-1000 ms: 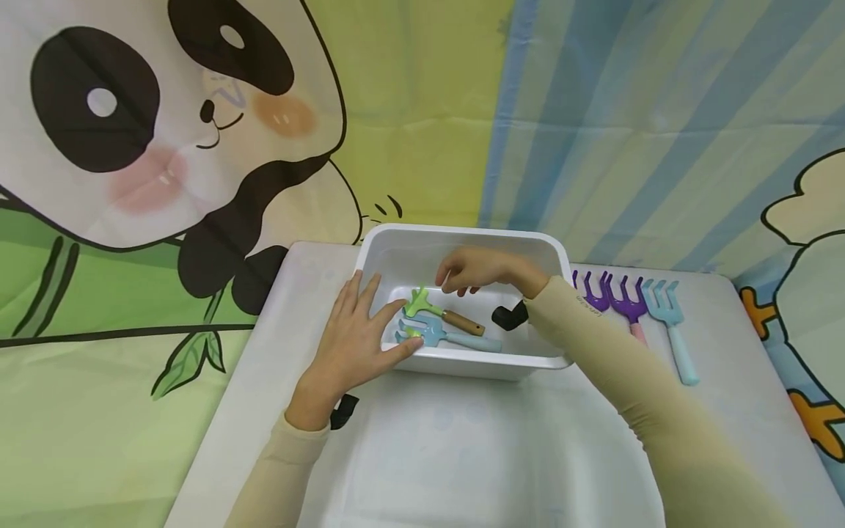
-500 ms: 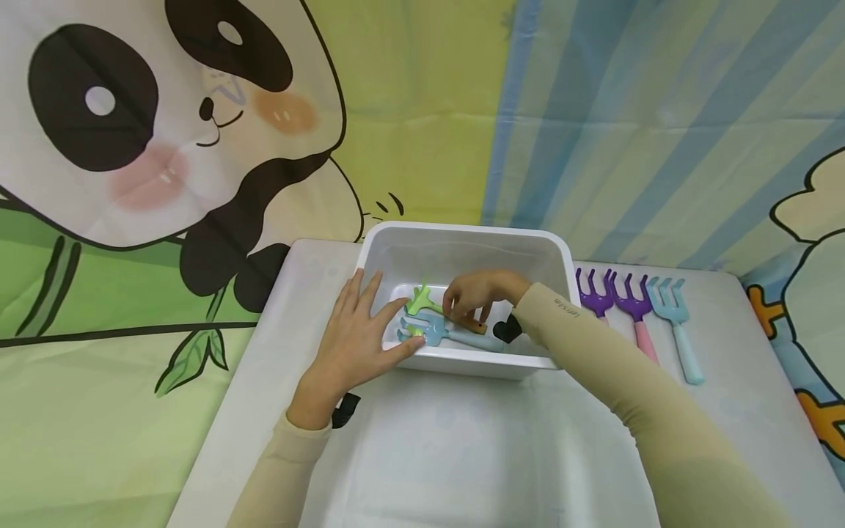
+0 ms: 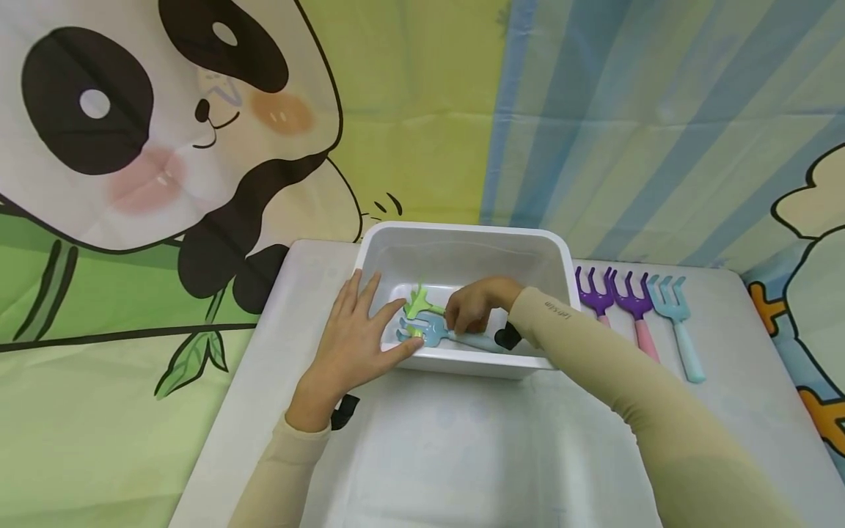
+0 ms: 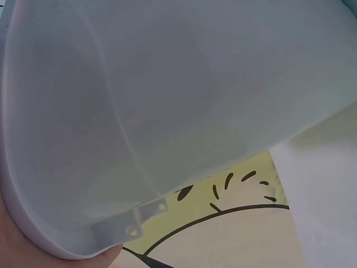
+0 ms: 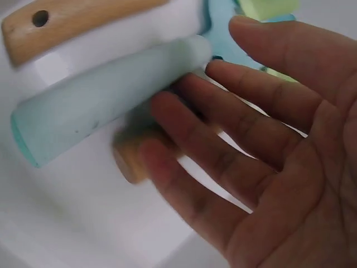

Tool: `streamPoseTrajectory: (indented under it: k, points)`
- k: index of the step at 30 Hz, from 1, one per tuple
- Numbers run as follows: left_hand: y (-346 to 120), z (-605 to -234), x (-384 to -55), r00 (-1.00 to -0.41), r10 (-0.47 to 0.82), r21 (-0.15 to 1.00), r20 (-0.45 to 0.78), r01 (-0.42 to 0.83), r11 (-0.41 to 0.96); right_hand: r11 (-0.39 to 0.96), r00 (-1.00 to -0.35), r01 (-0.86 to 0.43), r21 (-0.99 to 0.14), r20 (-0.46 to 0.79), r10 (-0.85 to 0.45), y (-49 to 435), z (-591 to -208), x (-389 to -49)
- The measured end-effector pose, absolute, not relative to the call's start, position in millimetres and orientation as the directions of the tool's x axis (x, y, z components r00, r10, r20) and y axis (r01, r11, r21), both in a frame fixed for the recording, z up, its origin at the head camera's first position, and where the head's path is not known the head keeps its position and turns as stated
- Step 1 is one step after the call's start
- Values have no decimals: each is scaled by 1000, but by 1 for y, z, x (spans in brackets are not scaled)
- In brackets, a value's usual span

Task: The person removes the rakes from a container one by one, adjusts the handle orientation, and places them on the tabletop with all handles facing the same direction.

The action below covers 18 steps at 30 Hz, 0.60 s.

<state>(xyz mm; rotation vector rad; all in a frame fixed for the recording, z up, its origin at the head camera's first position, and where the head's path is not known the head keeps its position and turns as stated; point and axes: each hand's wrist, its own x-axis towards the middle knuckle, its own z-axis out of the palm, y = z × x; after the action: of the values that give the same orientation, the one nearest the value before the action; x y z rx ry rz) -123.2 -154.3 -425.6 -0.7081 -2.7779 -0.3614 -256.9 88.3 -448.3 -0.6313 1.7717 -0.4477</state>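
Inside the white plastic bin (image 3: pixel 465 229) lie a green hand rake (image 3: pixel 419 302) and a light blue hand rake (image 3: pixel 430 334). My right hand (image 3: pixel 480 302) reaches down over their handles. In the right wrist view its fingers are loosely extended, with the fingertips at the blue handle (image 5: pixel 106 97) and the thumb apart. One wooden handle (image 5: pixel 67 28) lies above it; a second, blurred wooden handle (image 5: pixel 129 159) is partly hidden beneath. My left hand (image 3: pixel 353 334) rests spread on the bin's left front rim. The left wrist view shows mostly the bin's wall (image 4: pixel 184 84).
On the white table (image 3: pixel 455 447) to the bin's right lie two purple rakes (image 3: pixel 634 304) with pink handles and another light blue rake (image 3: pixel 680 323). A printed panda curtain (image 3: pixel 264 198) hangs behind the table.
My right hand has lowered into the bin from above the tools and now covers the wooden handle. My left hand has stayed on the rim.
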Motion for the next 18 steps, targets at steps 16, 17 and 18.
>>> streamPoseTrajectory:
  k: [16,17,18]
  points:
    - [-155,-427,-122,-845,437,157,307,498,853,810,-492,-503,-301,-671,-555,69,-465,-231]
    - [-155,-427,-122,-843,438,156,311,500,852,810,-495,-513,-284,-673,-549,69,-465,-231]
    - [-156,-427,-122,-841,439,155,315,502,851,817,-496,-507,-276,-681,-538,69,-464,-231]
